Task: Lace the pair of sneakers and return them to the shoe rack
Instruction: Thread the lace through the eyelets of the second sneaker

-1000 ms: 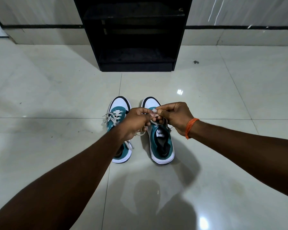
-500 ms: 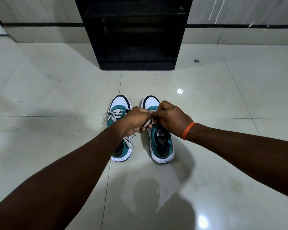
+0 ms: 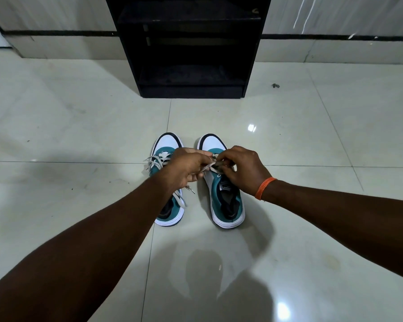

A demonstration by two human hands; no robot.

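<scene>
Two teal and white sneakers stand side by side on the tiled floor, toes pointing away from me. The left sneaker (image 3: 166, 145) has its white lace threaded, with loose ends hanging over its side. Over the right sneaker (image 3: 226, 201) both hands meet at the eyelets. My left hand (image 3: 186, 168) pinches one end of the white shoelace (image 3: 207, 168). My right hand (image 3: 241, 168), with an orange band at its wrist, grips the lace at the shoe's tongue. The hands hide most of the right shoe's lacing.
A black shoe rack (image 3: 191, 47) with open shelves stands against the wall straight ahead, beyond the shoes. Glossy pale floor tiles (image 3: 79, 117) stretch on all sides. A small dark speck (image 3: 275, 85) lies on the floor right of the rack.
Both hands have shifted slightly on the right sneaker's lace, the fingers working closer together over the eyelets. The sneakers have stayed in place.
</scene>
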